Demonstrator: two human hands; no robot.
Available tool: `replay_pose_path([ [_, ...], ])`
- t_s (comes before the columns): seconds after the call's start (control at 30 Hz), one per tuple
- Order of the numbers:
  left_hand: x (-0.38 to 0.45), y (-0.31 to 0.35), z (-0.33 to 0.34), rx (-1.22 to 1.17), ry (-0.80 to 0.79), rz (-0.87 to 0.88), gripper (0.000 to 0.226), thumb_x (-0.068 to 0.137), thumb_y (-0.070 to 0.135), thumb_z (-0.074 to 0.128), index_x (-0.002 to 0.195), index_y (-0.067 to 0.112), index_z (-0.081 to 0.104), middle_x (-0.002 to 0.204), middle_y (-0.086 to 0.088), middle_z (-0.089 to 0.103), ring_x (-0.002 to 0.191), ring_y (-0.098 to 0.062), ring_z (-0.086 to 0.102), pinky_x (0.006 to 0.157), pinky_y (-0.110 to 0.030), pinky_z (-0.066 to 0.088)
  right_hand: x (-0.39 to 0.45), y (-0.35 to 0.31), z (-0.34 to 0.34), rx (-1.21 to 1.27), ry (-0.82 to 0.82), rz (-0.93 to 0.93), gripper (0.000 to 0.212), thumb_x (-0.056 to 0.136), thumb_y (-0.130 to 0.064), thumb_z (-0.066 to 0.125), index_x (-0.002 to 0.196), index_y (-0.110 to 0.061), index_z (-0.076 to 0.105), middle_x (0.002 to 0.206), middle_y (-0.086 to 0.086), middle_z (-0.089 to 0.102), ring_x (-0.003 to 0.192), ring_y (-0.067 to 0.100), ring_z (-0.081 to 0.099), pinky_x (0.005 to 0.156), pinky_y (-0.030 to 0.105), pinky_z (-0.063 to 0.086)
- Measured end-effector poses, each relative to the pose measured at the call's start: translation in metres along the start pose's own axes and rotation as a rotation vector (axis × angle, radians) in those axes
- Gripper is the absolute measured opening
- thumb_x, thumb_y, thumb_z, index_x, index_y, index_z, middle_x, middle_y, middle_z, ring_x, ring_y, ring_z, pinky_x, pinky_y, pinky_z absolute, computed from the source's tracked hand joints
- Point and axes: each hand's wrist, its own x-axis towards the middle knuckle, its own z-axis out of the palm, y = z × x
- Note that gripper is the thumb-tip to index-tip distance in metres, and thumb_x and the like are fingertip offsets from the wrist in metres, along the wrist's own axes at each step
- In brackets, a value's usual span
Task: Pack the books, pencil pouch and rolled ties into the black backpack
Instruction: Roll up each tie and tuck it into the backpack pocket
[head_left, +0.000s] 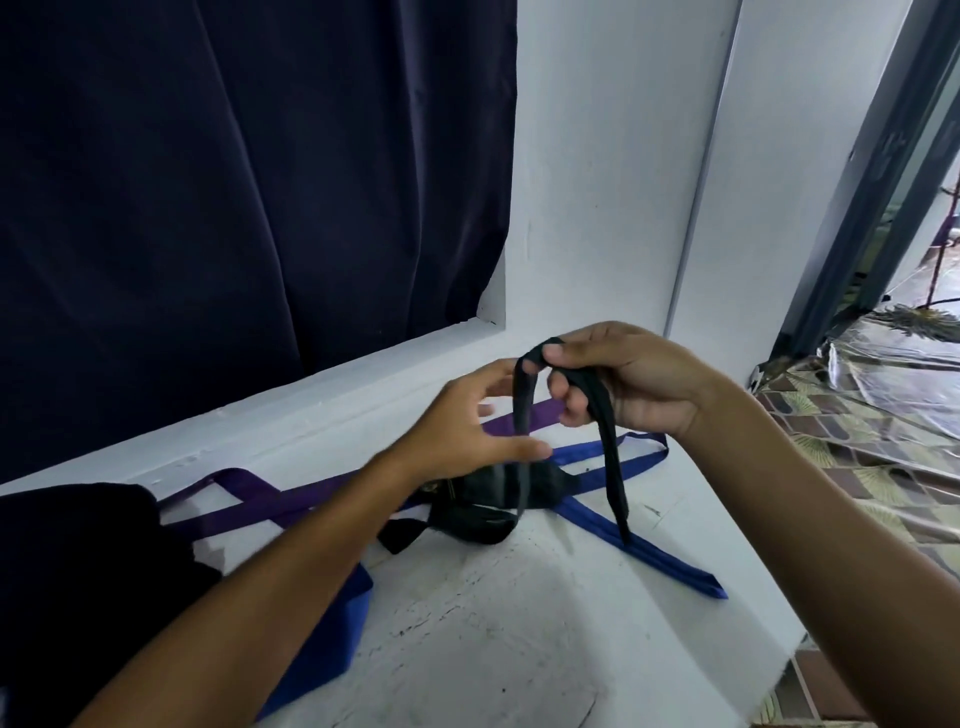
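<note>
My right hand pinches the narrow end of a black tie, looped over its fingers above the white ledge. The tie's strands hang down to its bunched wide part on the ledge. My left hand holds one hanging strand between thumb and fingers. A purple tie and a blue tie lie unrolled and crossed on the ledge under my hands. The black backpack sits at the left edge, only partly in view. No books or pencil pouch show.
A dark navy curtain hangs behind the ledge on the left. White wall and a pillar rise behind. To the right, a patterned plastic-covered surface and a door frame.
</note>
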Motion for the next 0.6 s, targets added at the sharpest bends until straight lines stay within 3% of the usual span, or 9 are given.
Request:
replay_pose_path([
  [0.07,0.003,0.02,0.014,-0.179,0.088,0.023,0.022,0.08,0.012,0.078,0.091,0.024,0.063,0.078,0.022,0.068,0.082,0.005,0.065,0.075,-0.015,0.05,0.003,-0.005,0.005,-0.032,-0.003,0.002,0.023,0.078,-0.011,0.059,0.092,0.006,0.066,0.058,0.011,0.065,0.04,0.014,0.059,0.043,0.022,0.052],
  [0.13,0.004,0.025,0.016,-0.296,0.167,0.004,0.016,0.089,0.004,0.065,0.078,0.016,0.066,0.064,0.014,0.068,0.068,0.001,0.067,0.065,-0.016,0.052,0.003,-0.009,0.004,-0.051,-0.006,0.007,0.024,0.079,-0.011,0.058,0.094,0.006,0.065,0.057,0.011,0.065,0.04,0.013,0.059,0.045,0.023,0.053],
  [0.27,0.005,0.003,0.001,-0.306,0.205,-0.103,0.009,0.092,0.009,0.063,0.09,0.008,0.072,0.087,-0.014,0.074,0.078,-0.024,0.074,0.069,-0.038,0.06,-0.002,-0.008,-0.006,-0.075,-0.006,0.036,0.025,0.079,-0.012,0.059,0.096,0.006,0.066,0.06,0.012,0.066,0.042,0.013,0.061,0.046,0.024,0.052],
  [0.43,-0.001,-0.03,-0.006,-0.256,0.141,-0.189,0.009,0.092,0.014,0.063,0.09,0.013,0.073,0.087,-0.011,0.076,0.078,-0.023,0.074,0.072,-0.04,0.06,-0.008,-0.01,-0.016,-0.025,0.055,0.039,0.022,0.079,-0.013,0.058,0.083,0.0,0.075,0.06,0.009,0.065,0.041,0.011,0.06,0.046,0.024,0.055],
  [0.6,-0.006,-0.053,-0.004,-0.242,0.098,-0.291,0.02,0.093,0.017,0.064,0.093,0.0,0.073,0.089,-0.013,0.076,0.079,-0.025,0.074,0.07,-0.037,0.059,-0.008,-0.006,-0.018,0.051,0.027,0.054,0.022,0.078,-0.012,0.059,0.08,0.001,0.076,0.063,0.01,0.067,0.045,0.013,0.063,0.046,0.026,0.056],
])
